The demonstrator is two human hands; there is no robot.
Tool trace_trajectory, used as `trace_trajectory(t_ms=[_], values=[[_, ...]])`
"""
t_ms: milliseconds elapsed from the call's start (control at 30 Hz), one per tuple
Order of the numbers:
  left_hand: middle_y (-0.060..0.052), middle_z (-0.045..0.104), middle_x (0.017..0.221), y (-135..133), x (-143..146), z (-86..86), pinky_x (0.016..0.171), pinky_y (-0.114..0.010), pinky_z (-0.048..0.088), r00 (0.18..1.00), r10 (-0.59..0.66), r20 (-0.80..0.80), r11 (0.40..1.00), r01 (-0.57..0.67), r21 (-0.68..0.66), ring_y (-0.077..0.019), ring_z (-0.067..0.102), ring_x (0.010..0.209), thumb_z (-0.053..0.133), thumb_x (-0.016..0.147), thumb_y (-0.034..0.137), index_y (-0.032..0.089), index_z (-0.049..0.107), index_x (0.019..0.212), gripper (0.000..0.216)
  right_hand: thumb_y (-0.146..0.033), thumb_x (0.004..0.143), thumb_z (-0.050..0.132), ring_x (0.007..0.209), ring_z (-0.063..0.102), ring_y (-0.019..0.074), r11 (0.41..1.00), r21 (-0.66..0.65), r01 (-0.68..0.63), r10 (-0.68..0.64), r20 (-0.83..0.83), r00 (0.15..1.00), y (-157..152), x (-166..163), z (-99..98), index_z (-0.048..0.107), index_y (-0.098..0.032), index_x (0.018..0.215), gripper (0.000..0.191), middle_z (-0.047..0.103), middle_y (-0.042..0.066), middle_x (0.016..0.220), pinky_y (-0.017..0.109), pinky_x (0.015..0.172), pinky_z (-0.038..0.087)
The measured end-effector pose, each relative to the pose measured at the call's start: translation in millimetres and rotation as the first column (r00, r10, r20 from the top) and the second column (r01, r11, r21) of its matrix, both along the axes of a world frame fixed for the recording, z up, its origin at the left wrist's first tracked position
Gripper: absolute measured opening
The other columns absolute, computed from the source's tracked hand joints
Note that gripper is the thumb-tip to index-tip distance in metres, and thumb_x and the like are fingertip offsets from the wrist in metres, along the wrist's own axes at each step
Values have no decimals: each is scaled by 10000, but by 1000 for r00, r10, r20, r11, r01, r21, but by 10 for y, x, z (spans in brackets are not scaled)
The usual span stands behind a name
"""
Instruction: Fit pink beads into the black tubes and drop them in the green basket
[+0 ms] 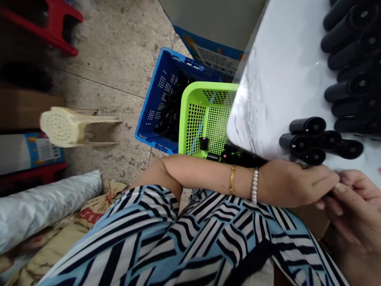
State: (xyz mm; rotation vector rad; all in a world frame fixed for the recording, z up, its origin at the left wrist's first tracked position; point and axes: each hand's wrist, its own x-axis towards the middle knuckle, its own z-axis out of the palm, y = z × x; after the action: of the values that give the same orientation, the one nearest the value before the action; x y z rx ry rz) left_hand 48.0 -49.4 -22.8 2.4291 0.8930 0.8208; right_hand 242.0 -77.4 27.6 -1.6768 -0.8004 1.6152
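Observation:
My left hand [285, 182], with a gold bangle and a pearl bracelet at its wrist, reaches across to the right and meets my right hand [357, 202] just off the table edge. The fingers of both are pinched together. A dark bit shows between them, but the fingers hide most of it, and I cannot tell what it is. Just beyond the hands, a small cluster of black cylinders [306, 143] lies on the white marbled table [268, 79]. More black cylinders [351, 83] lie in a row along the right side, with round open-looking ends.
A green basket [190, 99] with a few black pieces sits left of the table corner, partly over a blue crate [149, 107] of small black parts. A cream stool [62, 127] and a red stool [56, 24] stand on the floor. A silvery roll [53, 206] lies at left.

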Motion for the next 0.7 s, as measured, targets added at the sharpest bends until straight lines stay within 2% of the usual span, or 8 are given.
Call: trace_trajectory(t_ms=[67,167,333,433,567,700], values=[[-77,752,1119,-28,4,-35,483,-277,406,1000,24,13,1000,-23,-8,-108,649,690,372,1163,424,124,716,1287,473,-297,828,881,391,499,106,1000,-13,-25,24,-58,998,34,8,-39,650,-309,888,239,533,-72,582,271,456,554],[-58,756,1083,-53,4,-88,483,-295,426,993,97,74,995,-99,31,-99,630,641,467,1140,376,122,701,1245,361,-355,804,918,399,550,91,997,-68,-36,28,-125,992,59,23,-68,627,-283,913,319,580,-94,602,246,490,577],[-54,767,1045,-26,-4,-119,519,-292,468,980,124,154,985,-140,103,-105,641,650,554,1106,375,109,687,1184,307,-417,812,923,453,627,97,998,-68,-13,1,-163,987,67,-3,-47,589,-245,905,387,641,-85,643,228,522,579],[-46,772,1030,-18,-15,-80,502,-285,456,977,139,159,983,-156,98,-95,615,610,558,1103,359,108,688,1169,291,-401,882,869,452,615,93,1000,-27,-6,3,-98,995,33,-77,-3,576,-247,915,333,614,-94,646,219,506,546],[-35,766,996,-11,-6,-66,471,-296,413,981,131,142,987,-143,75,-101,605,590,535,1110,326,116,694,1159,268,-327,949,806,471,571,86,995,98,0,-7,71,997,2,-144,-1,551,-268,942,262,570,-102,645,219,512,508],[-53,758,1001,-17,27,-123,474,-303,427,980,151,132,981,-165,105,-118,632,615,520,1105,284,100,671,1197,255,-418,957,788,469,524,96,994,100,-38,33,47,998,-52,-75,-106,528,-290,999,293,543,-104,646,230,496,474]])
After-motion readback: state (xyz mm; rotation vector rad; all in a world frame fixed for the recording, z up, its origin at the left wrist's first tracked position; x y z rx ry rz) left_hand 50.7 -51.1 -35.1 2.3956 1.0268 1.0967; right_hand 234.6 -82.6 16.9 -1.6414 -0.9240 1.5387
